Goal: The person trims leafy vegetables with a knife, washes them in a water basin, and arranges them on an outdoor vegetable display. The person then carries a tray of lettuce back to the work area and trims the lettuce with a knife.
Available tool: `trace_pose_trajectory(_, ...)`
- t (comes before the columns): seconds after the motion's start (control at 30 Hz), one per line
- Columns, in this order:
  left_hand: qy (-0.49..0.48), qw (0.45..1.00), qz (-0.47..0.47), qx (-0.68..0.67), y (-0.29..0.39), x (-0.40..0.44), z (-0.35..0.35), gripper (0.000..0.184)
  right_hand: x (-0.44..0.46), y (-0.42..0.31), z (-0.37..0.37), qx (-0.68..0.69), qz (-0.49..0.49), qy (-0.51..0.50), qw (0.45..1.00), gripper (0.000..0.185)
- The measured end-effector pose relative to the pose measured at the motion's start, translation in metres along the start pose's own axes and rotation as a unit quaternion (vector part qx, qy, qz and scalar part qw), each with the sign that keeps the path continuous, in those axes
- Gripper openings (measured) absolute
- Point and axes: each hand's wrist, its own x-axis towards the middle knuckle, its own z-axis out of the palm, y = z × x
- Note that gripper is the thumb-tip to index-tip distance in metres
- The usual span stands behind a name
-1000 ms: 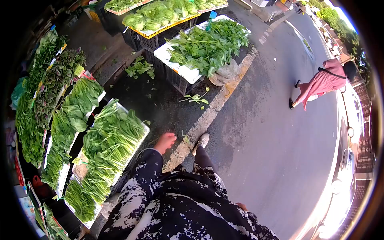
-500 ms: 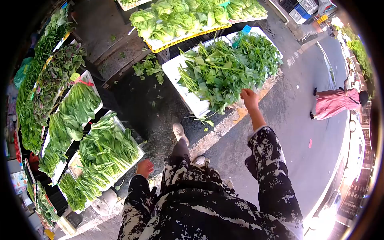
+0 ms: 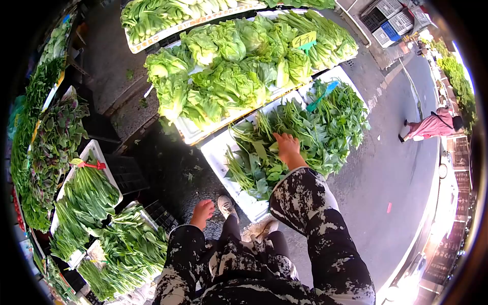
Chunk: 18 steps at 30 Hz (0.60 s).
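Note:
My right hand reaches down onto a heap of leafy greens in a white foam tray. Its fingers are somewhat apart and rest on the stems on the tray's left side; what lies under the fingertips is hidden. A blue price tag sticks up out of the greens beyond the hand. My left hand hangs low by my leg with loosely bent fingers and nothing in it. It is nearest to my shoe, apart from any vegetables.
Behind the greens lies a tray of lettuce with a yellow price tag. Further trays hold bunched greens and purple-green leaves on the left. A person in pink is on the road at right. Plastic crates stand far back.
My right hand has moved from the tray's near right edge onto the greens on its left side. The view has shifted closer to the trays. My left hand has come forward.

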Motion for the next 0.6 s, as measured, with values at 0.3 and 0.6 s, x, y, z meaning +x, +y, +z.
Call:
trace_pose_trajectory(0.3,-0.009,0.995,-0.013,-0.095,0.033,0.050,0.075,0.036,-0.018,0.066,-0.014,0.495,0.063,0.137,0.856,0.038)
trace_pose_trajectory(0.6,0.080,0.986,0.024,-0.144,0.033,0.057,0.147,0.054,0.040,0.043,-0.183,0.789,-0.058,0.063,0.609,0.035)
